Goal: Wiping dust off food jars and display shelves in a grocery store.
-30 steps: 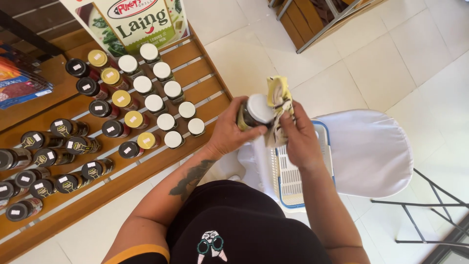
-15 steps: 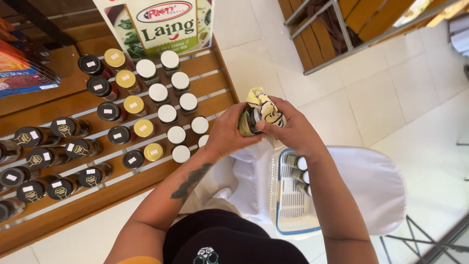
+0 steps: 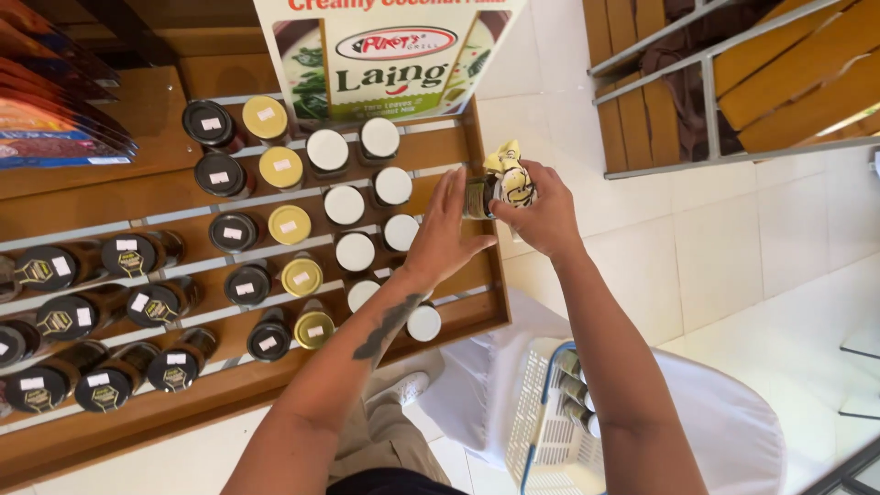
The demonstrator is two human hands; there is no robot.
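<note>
Both grips are closed about one small jar (image 3: pixel 478 197), which is held above the right end of the wooden shelf (image 3: pixel 477 302): the left hand (image 3: pixel 446 234) is pressed against its side, and the right hand (image 3: pixel 536 209) is clamped over its top with a yellow-and-white cloth (image 3: pixel 509 174). Nearer, more jars are seen lying in a white basket (image 3: pixel 541 431). Farther off, rows of lidded jars (image 3: pixel 344 206) are ranged on the shelf below a printed sign (image 3: pixel 385 55).

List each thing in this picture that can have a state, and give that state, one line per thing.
Jar: held between both hands, above the shelf edge.
Cloth: bunched in the right hand.
Left hand: fingers spread against the jar.
Shelf jars: lidded, in rows.
Basket: holds several jars.
</note>
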